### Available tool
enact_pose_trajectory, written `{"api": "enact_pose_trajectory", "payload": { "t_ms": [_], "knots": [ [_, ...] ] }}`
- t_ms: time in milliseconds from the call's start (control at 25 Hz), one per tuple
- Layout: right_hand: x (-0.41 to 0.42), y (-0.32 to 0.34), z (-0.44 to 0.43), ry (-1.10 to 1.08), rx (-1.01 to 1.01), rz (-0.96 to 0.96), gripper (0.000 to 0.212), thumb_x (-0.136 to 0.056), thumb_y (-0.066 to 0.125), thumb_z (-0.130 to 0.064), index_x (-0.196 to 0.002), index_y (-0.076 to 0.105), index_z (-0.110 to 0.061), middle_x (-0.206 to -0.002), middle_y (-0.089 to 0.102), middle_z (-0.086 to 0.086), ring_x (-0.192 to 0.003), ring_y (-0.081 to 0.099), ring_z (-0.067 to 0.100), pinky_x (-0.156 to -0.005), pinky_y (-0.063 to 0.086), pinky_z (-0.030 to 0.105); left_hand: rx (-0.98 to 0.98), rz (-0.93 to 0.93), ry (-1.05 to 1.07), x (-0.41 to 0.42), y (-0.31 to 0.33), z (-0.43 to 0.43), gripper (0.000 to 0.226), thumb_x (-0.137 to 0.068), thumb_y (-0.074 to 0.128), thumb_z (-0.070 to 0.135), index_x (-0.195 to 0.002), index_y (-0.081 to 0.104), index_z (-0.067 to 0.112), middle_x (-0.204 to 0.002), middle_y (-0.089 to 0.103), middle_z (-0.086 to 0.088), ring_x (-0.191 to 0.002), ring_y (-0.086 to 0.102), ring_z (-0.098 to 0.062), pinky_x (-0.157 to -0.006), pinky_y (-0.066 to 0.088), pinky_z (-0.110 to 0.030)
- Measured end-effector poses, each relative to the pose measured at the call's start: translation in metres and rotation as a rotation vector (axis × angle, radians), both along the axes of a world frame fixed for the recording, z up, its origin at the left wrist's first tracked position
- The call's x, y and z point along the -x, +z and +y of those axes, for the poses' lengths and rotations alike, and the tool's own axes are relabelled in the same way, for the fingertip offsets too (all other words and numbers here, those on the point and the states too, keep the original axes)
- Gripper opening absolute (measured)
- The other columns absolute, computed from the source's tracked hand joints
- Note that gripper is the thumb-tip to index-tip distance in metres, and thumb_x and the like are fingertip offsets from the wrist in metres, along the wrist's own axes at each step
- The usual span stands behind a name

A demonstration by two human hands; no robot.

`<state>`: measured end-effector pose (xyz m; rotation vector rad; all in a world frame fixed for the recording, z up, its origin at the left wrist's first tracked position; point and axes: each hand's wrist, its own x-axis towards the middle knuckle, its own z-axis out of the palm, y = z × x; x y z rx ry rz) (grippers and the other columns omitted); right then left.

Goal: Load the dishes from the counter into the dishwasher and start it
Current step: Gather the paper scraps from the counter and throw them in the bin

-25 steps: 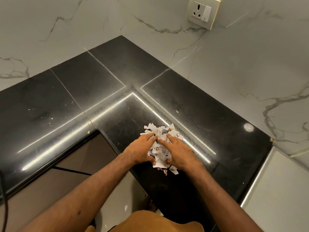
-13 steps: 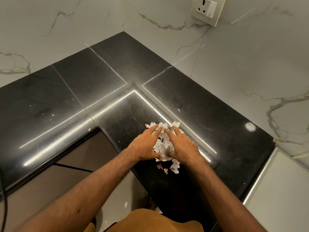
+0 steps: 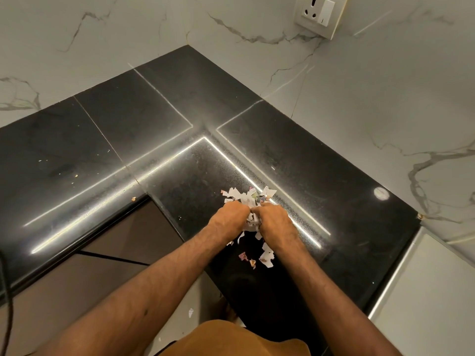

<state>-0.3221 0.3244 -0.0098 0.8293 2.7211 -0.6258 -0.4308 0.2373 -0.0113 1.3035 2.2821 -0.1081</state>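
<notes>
My left hand (image 3: 229, 217) and right hand (image 3: 274, 222) were knuckle to knuckle, fingers curled in around a heap of torn paper scraps (image 3: 248, 201) so the bits bunched instead of scattering. The heap sat on the black counter (image 3: 159, 119), at its inner corner. Loose scraps (image 3: 266, 255) lay just nearer me than the heap, outside my grip. No dishes or dishwasher in view, so I guessed this was clearing up first.

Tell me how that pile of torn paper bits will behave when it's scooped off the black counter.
The paper scraps look light and loose, so some will likely slip out; a few already lie apart. Both hands, left and right, bunch them, so they probably crumple easily.
</notes>
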Motion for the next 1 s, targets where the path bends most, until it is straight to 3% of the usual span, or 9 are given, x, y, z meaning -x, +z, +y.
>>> {"api": "enact_pose_trajectory", "payload": {
  "t_ms": [120, 320, 640, 800, 1000],
  "knots": [
    [-0.001, 0.007, -0.004, -0.075, -0.016, 0.028, 0.028, -0.097, 0.070, -0.019, -0.124, 0.073, -0.027, -0.104, 0.066, -0.003, -0.095, 0.067, 0.018, -0.089, 0.061, 0.041, -0.045, 0.013, 0.050, -0.002, 0.008, 0.006, 0.022, -0.098, 0.060, 0.008, -0.119, 0.068, 0.011, -0.110, 0.067, -0.013, -0.105, 0.066, -0.031, -0.087, 0.056, -0.040],
    [0.002, 0.034, -0.007, -0.159, -0.112, -0.002, 0.020, -0.096, 0.058, -0.004, -0.098, 0.073, -0.017, -0.087, 0.066, 0.001, -0.075, 0.063, 0.016, -0.072, 0.060, 0.034, -0.145, 0.005, 0.158, 0.003, 0.030, 0.017, 0.023, -0.094, 0.058, 0.007, -0.112, 0.072, 0.011, -0.105, 0.070, -0.016, -0.104, 0.066, -0.035, -0.087, 0.056, -0.044],
    [0.027, 0.095, -0.047, -0.163, -0.163, 0.036, 0.021, -0.094, 0.056, -0.001, -0.094, 0.072, -0.014, -0.080, 0.057, 0.002, -0.074, 0.055, 0.022, -0.061, 0.045, 0.034, -0.405, -0.179, 0.459, 0.026, 0.068, -0.030, 0.020, -0.091, 0.068, 0.019, -0.107, 0.080, 0.022, -0.103, 0.076, -0.008, -0.098, 0.071, -0.029, -0.088, 0.060, -0.037],
    [0.064, 0.091, -0.097, -0.035, -0.124, 0.087, 0.016, -0.088, 0.065, -0.005, -0.092, 0.077, -0.016, -0.084, 0.071, 0.007, -0.081, 0.068, 0.028, -0.069, 0.055, 0.036, -0.454, -0.155, 0.620, 0.045, 0.075, -0.099, 0.020, -0.088, 0.073, 0.017, -0.105, 0.082, 0.022, -0.097, 0.078, -0.008, -0.093, 0.074, -0.026, -0.086, 0.062, -0.037],
    [0.112, 0.076, -0.206, 0.273, -0.081, 0.050, 0.020, -0.088, 0.061, -0.010, -0.097, 0.079, -0.013, -0.094, 0.075, 0.015, -0.094, 0.069, 0.039, -0.073, 0.051, 0.037, -0.495, -0.149, 0.917, 0.060, 0.059, -0.233, 0.021, -0.085, 0.070, 0.016, -0.101, 0.083, 0.021, -0.093, 0.079, -0.007, -0.090, 0.075, -0.025, -0.085, 0.062, -0.036]
  ]
}}
